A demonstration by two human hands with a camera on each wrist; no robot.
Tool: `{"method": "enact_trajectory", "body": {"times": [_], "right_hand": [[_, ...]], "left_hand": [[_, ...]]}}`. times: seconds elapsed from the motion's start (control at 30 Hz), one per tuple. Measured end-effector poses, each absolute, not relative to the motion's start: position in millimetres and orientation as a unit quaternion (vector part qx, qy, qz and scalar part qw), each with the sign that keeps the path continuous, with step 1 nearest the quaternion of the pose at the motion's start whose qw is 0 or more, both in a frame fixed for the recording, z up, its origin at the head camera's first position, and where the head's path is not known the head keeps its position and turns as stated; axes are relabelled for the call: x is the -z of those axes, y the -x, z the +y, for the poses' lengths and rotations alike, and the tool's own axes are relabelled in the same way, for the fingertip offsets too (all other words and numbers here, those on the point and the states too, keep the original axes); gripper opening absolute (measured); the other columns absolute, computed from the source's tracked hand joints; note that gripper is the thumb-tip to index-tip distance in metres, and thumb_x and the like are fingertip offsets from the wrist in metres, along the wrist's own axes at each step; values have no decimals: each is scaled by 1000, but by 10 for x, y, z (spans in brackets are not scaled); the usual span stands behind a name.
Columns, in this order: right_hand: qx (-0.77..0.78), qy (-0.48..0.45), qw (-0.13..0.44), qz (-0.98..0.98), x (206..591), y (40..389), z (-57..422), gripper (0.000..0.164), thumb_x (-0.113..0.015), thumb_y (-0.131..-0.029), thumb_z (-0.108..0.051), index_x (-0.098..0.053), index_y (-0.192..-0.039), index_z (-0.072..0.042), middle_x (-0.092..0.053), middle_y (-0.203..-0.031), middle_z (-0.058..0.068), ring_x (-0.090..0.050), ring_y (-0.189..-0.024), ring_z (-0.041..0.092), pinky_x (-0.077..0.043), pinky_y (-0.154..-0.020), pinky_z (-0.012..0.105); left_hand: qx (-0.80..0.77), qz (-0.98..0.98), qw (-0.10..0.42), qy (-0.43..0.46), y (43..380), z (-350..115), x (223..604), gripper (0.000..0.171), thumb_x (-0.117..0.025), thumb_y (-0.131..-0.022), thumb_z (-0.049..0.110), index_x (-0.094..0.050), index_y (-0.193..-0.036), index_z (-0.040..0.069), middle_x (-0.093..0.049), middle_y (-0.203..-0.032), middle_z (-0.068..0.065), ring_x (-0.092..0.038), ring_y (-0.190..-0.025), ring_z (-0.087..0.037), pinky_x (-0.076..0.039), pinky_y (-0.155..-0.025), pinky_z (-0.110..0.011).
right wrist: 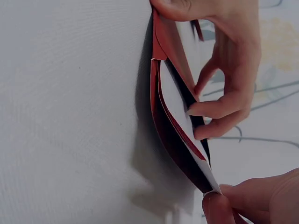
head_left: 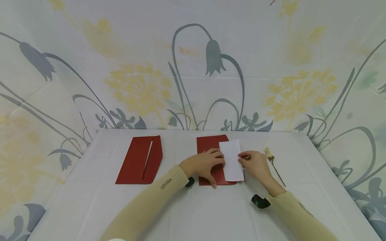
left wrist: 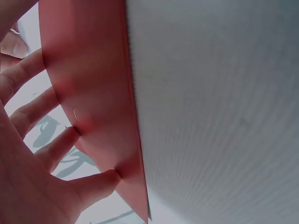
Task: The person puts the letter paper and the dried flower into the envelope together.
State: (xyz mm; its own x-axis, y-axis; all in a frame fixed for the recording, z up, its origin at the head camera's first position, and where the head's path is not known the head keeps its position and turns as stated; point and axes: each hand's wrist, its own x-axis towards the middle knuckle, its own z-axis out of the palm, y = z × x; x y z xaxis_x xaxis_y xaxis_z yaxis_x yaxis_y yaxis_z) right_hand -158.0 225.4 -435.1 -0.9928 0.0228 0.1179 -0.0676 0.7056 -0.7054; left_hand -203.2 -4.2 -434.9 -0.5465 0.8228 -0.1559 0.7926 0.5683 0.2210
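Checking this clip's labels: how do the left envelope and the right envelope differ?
The left envelope lies untouched, while the left hand rests on the right envelope. The left envelope shows only a thin white strip along its slit; in the head view, a white paper, pinched by the right hand, hides part of the right envelope. Both are red.

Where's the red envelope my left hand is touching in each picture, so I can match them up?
Head view: the red envelope lies just right of center, below mid-height, partly covered by white paper.
Left wrist view: the red envelope runs from the top edge to the bottom, left of center.
Right wrist view: the red envelope slants from the top, right of center.
Shared landmark: your left hand.
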Motion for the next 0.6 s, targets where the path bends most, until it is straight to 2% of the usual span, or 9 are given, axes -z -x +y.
{"method": "enact_trajectory", "body": {"times": [0.2, 0.37, 0.6], "right_hand": [[-392, -4, 34, -919, 4412, 1639, 2206, 17, -69, -89, -5, -73, -103, 4, -72, -94, 17, -68, -71, 18, -53, -62, 27], [-387, -18, 28, -921, 4441, 1684, 2147, 17, -71, -88, -5, -74, -102, 3, -73, -94, 15, -68, -76, 20, -54, -64, 29], [-392, -39, 13, -919, 4500, 1745, 2097, 17, -71, -87, -5, -75, -103, 2, -73, -94, 13, -67, -80, 21, -54, -66, 30]], "left_hand": [[-67, 878, 133, -454, 2032, -37, 4344, 72, -85, -69, 59, -56, -126, 27, -39, -150, 4, -28, -144, -16, -33, -113, -51], [-74, 877, 137, -455, 2033, -39, 4340, 70, -85, -70, 58, -57, -125, 26, -41, -147, 4, -36, -137, -14, -34, -112, -48], [-78, 874, 132, -462, 2036, -32, 4345, 69, -86, -69, 57, -58, -123, 26, -44, -142, 4, -40, -129, -13, -40, -108, -34]]}}
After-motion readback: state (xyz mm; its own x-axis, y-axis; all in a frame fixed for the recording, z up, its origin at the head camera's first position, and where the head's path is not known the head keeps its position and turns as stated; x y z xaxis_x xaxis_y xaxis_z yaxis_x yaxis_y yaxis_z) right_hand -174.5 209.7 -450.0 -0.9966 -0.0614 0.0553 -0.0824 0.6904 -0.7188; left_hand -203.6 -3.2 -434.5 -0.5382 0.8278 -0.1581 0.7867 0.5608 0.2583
